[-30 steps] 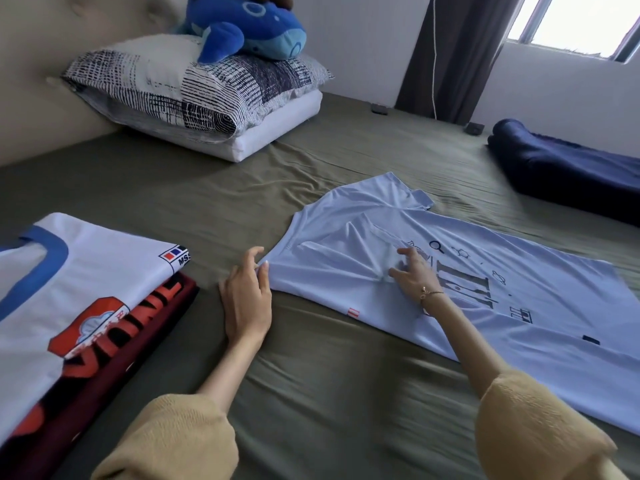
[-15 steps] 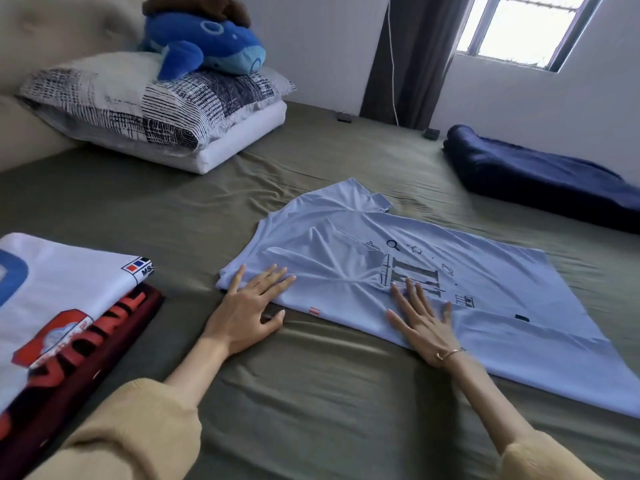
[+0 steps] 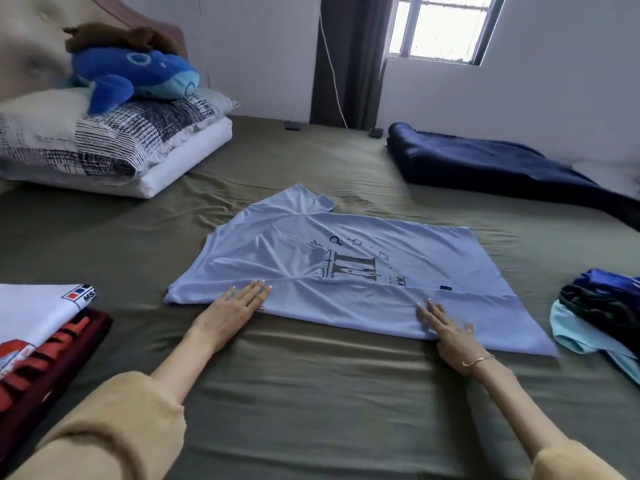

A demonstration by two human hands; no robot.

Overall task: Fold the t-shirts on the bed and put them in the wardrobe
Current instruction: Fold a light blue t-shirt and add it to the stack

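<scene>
A light blue t-shirt [image 3: 346,271] with a dark print lies spread on the olive bed sheet [image 3: 311,393], its near long side folded over. My left hand [image 3: 235,310] lies flat, fingers straight, pressing the shirt's near edge towards the left end. My right hand [image 3: 446,332] lies flat with fingers spread on the near edge further right. At the left edge sits a stack of folded t-shirts, white [image 3: 31,317] on top of a dark red one [image 3: 62,368]. A heap of unfolded t-shirts [image 3: 602,313], dark blue, black and pale turquoise, lies at the right.
Patterned pillows [image 3: 104,143] with a blue plush whale [image 3: 138,77] sit at the far left by the headboard. A rolled navy blanket [image 3: 502,164] lies at the far right under the window. A dark curtain [image 3: 346,57] hangs at the back wall.
Both hands slid along the near edge of the light blue shirt, the right one moving right. The view tilted up, bringing the heap at the right into sight.
</scene>
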